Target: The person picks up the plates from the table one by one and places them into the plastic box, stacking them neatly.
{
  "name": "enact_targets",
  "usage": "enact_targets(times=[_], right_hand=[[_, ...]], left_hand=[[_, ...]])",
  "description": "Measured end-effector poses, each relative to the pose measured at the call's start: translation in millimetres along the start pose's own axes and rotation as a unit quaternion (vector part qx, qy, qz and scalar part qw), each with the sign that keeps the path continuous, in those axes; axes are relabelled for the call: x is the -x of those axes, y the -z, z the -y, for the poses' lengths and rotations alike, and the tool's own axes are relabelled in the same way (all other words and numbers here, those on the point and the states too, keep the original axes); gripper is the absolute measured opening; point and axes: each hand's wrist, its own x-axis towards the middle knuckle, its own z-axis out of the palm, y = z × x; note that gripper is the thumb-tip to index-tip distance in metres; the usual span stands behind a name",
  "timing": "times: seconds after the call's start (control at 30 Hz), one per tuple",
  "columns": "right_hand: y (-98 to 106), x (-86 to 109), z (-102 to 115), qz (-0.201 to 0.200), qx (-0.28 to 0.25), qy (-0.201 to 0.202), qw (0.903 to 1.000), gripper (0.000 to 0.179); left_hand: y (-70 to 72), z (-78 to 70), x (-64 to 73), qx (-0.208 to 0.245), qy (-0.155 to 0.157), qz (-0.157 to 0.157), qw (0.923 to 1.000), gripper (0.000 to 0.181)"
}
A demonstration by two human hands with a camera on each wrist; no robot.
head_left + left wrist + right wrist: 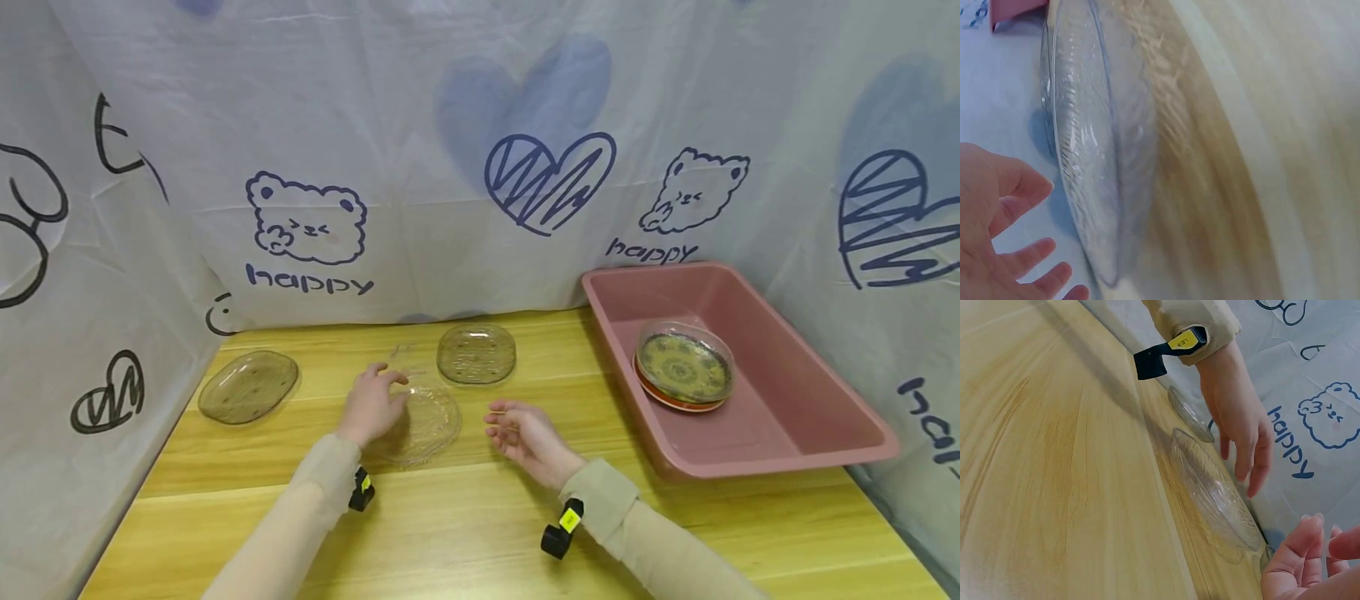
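Note:
A clear, ribbed plate (431,421) lies on the wooden table in front of me. My left hand (372,406) hovers beside its left edge, fingers loosely bent and nothing in them; the left wrist view shows the fingertips (1041,250) close to the plate's rim (1085,144). To the right of that plate, my right hand (528,437) is held in the air with fingers slightly curled, holding nothing. A smoky, see-through dish (477,354) sits behind the clear plate. Another smoky oval plate (251,387) lies at the far left.
A pink basin (802,417) stands on the right side of the table. Inside it is a patterned plate under a clear dish (684,362), with an orange rim showing below. White printed cloth (420,242) hangs along the back and both sides.

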Motion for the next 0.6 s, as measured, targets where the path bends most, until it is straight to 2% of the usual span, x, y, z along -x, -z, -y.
enact_targets(times=[0.17, 0.37, 0.47, 0.6], right_hand=[[0.4, -0.7, -0.2, 0.011, 0.001, -0.004, 0.9999, 0.048], [0.5, -1.3, -2.0, 0.021, 0.004, -0.010, 0.9997, 0.053], [0.6, -1.5, -3.0, 0.022, 0.003, -0.011, 0.9997, 0.053], [0.4, -2.6, -4.7, 0.021, 0.001, -0.014, 0.9997, 0.053]], left_hand=[[1.9, 14.7, 1.4, 0.062, 0.040, 0.029, 0.9969, 0.029], [-1.5, 31.9, -1.6, 0.142, 0.102, 0.074, 0.9817, 0.032], [-1.5, 37.1, -2.2, 0.158, 0.104, 0.078, 0.9788, 0.034], [-1.9, 41.3, -2.8, 0.160, 0.096, 0.075, 0.9796, 0.036]])
